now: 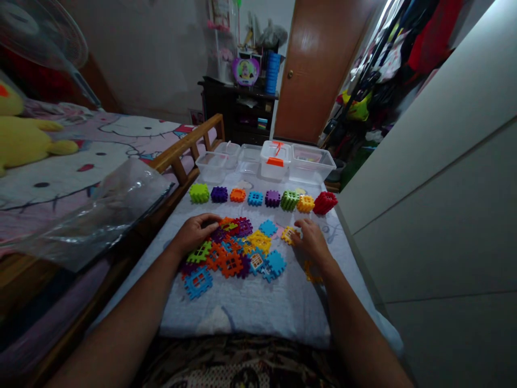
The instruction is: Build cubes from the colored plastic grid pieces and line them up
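Note:
A loose pile of colourful interlocking plastic tiles (232,262) with notched edges lies on the cloth between my hands. My left hand (196,234) rests at the pile's upper left, its fingers stretched toward the orange and purple tiles. My right hand (310,240) pinches a yellow tile (288,235) by its right edge, off to the right of the pile. Another yellow tile (312,272) lies beneath my right forearm, partly hidden. Behind the pile, stacks of tiles sorted by colour form a row, from a lime green stack (199,193) to a red stack (325,202).
Clear plastic containers (311,164) stand at the far end, beside a white-lidded box (275,160) with orange clasps. A wooden bed rail (186,143) borders the left side, with a clear plastic bag (100,210) beyond it. A white cabinet (436,215) rises along the right.

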The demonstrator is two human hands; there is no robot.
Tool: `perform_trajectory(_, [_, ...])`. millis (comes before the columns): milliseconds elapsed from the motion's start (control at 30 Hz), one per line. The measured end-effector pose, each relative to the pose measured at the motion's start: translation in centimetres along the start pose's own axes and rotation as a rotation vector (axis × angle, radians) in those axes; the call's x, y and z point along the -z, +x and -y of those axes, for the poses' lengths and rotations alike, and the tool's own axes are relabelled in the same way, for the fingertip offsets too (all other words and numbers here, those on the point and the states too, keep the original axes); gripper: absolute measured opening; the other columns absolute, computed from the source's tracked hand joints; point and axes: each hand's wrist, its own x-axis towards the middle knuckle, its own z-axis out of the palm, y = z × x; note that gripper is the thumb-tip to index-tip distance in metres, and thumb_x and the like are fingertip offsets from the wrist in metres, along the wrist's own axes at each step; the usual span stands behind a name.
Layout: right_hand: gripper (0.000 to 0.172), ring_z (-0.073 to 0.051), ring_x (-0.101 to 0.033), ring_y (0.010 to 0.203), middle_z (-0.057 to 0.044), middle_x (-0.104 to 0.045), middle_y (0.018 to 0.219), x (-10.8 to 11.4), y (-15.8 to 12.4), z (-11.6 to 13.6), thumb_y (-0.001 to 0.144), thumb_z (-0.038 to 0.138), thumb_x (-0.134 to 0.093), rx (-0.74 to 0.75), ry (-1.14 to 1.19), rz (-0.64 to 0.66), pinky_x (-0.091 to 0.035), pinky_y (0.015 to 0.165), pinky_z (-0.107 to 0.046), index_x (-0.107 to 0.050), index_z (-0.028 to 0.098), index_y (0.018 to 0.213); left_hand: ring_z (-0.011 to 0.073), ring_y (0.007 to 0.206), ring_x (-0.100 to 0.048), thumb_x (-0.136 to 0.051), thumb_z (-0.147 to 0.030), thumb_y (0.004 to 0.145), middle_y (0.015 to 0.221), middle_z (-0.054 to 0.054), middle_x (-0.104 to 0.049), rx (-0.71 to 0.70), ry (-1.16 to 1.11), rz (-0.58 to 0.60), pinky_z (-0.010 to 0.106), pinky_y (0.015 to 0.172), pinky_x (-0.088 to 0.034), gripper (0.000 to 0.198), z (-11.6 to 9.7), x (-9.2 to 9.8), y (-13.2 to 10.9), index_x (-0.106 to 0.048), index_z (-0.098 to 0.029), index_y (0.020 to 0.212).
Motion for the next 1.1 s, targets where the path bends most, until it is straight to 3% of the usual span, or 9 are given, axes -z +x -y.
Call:
perform_trajectory(100, [0.029, -0.027, -0.052, 0.105, -0.014, -0.062, 0.112, 0.0, -0.5, 0.1, 0.088, 0.032, -0.058, 0.008, -0.083, -0.019, -0.038, 0.093, -0.036, -0.067, 0.014, 0.109, 0.0258, 0.092, -0.068, -0.065, -0.057, 0.074, 0.101, 0.007, -0.074, -0.001, 0.004, -0.005, 0.036, 0.087, -0.052, 0.049, -0.1, 0.0, -0.1, -0.073, -0.018, 0.102])
perform_trajectory(267, [0.042, -0.030, -0.049, 0.104, -0.013, -0.060, 0.113, 0.1, -0.9, 0.8, 0.081, 0.053, -0.065, 0.001, -0.176, 0.046, -0.037, 0.088, -0.040, -0.069, 0.018, 0.105, 0.0269, 0.092, -0.067, -0.065, -0.058, 0.073, 0.101, 0.007, -0.075, 0.017, 0.007, -0.006, 0.038, 0.088, -0.052, 0.050, -0.4, 0.0, -0.2, -0.073, -0.018, 0.102])
perform_trajectory(467, [0.040, -0.030, -0.047, 0.103, -0.013, -0.060, 0.111, 0.1, -1.0, 0.9, 0.080, 0.051, -0.065, -0.041, -0.196, -0.006, -0.035, 0.086, -0.039, -0.069, 0.019, 0.103, 0.0261, 0.091, -0.067, -0.065, -0.058, 0.074, 0.101, 0.007, -0.075, 0.016, 0.007, -0.001, 0.037, 0.087, -0.052, 0.050, -0.4, 0.0, -0.1, -0.073, -0.018, 0.102])
perform_trajectory(1100, [0.041, -0.032, -0.048, 0.102, -0.015, -0.060, 0.107, 0.3, -0.9, 1.5, 0.081, 0.054, -0.062, -0.084, -0.255, 0.040, -0.035, 0.083, -0.041, -0.067, 0.017, 0.099, 0.0265, 0.088, -0.068, -0.066, -0.060, 0.070, 0.098, 0.007, -0.075, 0.018, -0.005, -0.019, 0.037, 0.084, -0.053, 0.053, -0.9, -0.1, -0.2, -0.074, -0.017, 0.100])
